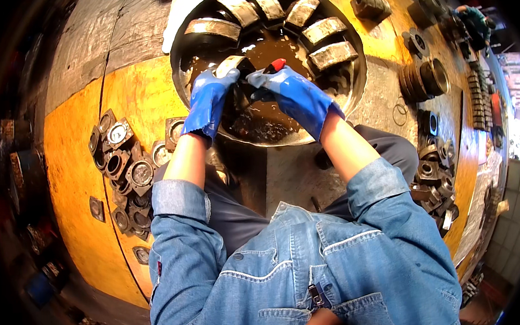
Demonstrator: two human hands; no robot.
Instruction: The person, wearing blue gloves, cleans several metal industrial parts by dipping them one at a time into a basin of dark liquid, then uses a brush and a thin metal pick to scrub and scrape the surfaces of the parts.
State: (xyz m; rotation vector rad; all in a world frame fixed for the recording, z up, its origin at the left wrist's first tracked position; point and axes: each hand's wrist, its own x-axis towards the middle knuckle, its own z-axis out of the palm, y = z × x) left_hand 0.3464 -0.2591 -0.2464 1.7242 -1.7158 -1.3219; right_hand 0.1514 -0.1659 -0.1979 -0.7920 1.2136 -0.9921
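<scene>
A curved block (231, 63), its upper face a worn, pale metallic sheet and its side dark, lay in the left grip (210, 91), which pinched its near end over a round basin. The right grip (292, 90), also in smooth blue rubber with a ragged cuff, was closed around a red-tipped tool (276, 65); the tool's lower part was hidden. The basin (357, 91), wide and thin-walled, contained murky brown liquid (275, 118), foamy in places, and six similar arched blocks (324, 31) leaned in an arc along its far inner wall. The floor beneath bore scuffed yellow sheeting (72, 150) with dark seams, and gray, stained patches. Square metal parts with round openings (139, 173) were heaped at left; at right stood a ribbed cylinder (425, 81), near two thin rings (400, 114) and a pile of dark castings (432, 173). Farther right, a person in teal (473, 23) appeared near a bright opening. The basin's near rim lay just beyond the seated wearer's knees, with both forearms reaching across it. Yellow surface separated the basin from the left heap, and a gray strip separated it from the ribbed cylinder.
</scene>
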